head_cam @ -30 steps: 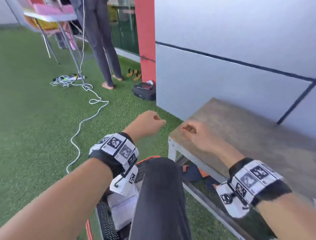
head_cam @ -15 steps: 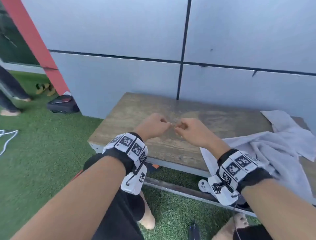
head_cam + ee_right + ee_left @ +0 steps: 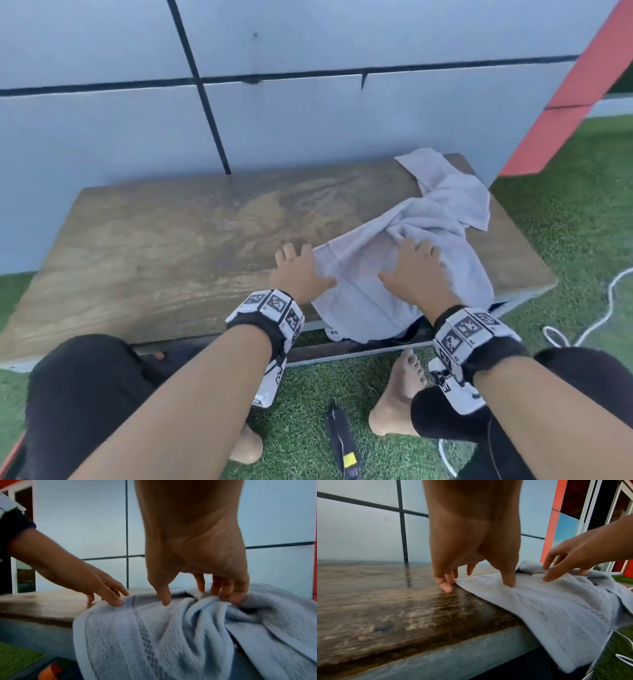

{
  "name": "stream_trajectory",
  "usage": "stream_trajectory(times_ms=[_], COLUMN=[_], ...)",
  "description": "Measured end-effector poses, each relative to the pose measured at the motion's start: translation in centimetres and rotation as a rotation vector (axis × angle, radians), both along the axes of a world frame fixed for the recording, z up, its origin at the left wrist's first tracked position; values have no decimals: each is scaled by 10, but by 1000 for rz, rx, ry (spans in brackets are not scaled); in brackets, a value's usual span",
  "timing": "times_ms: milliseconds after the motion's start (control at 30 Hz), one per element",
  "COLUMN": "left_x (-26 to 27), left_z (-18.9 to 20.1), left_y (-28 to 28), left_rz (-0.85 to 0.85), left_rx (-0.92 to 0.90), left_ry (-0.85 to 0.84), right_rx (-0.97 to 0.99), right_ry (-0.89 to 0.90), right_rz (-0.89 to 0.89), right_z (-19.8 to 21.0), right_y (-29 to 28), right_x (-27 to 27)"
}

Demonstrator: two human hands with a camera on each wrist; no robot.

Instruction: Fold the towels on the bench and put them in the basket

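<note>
Both hands, fists a moment ago, now spread flat on the towel (image 3: pixel 394 274) on the bench (image 3: pixel 171 246): left hand (image 3: pixel 298 270), right hand (image 3: pixel 416 270), gripping nothing; folding starts

A pale grey panelled wall (image 3: pixel 308 120) stands at the far side, its panels split by dark seams that cross just left of middle. Green artificial grass (image 3: pixel 565 222) covers the floor, near and to the right. At the far right an orange-red post (image 3: pixel 582 96) leans across the corner. A white cable (image 3: pixel 599 308) loops over the grass on the right. Soft, even daylight fills the place.
</note>
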State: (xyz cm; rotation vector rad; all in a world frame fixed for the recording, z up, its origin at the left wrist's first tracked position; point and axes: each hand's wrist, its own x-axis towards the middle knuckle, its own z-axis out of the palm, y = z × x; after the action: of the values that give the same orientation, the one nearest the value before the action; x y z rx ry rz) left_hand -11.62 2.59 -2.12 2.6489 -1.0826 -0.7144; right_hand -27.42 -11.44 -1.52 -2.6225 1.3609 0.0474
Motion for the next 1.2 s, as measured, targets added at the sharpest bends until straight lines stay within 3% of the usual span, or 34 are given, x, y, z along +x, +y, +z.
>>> stream_trajectory(times_ms=[167,300,467,633,733,900,1033,1200], left_x=[-1,3,24,53,66,82,82,73], left_z=[-13,-6,15,66,90,112,118,126], left_y=[-10,-14,-11,9,26,52,55,51], left_rz=[-7,-86,72,327,455,546,635,554], left_rx=[-24,-18,-368,-642,-748,-908,-981,-1042], left_ry=[-192,-159,130,214,290,377,474,598], right_rx=[-74,-113,2,220,339,567,683,679], right_ry=[-43,12,-116,-570,-709,-702,-572,-646], right_rz=[-156,-52,7,-18,137,382,534,415], right_z=[-22,-24,10,46,64,84,87,76], right_y=[-12,-25,-29,-28,-20,18,64,95], right_x=[-13,-6,24,74,104,122,123,137])
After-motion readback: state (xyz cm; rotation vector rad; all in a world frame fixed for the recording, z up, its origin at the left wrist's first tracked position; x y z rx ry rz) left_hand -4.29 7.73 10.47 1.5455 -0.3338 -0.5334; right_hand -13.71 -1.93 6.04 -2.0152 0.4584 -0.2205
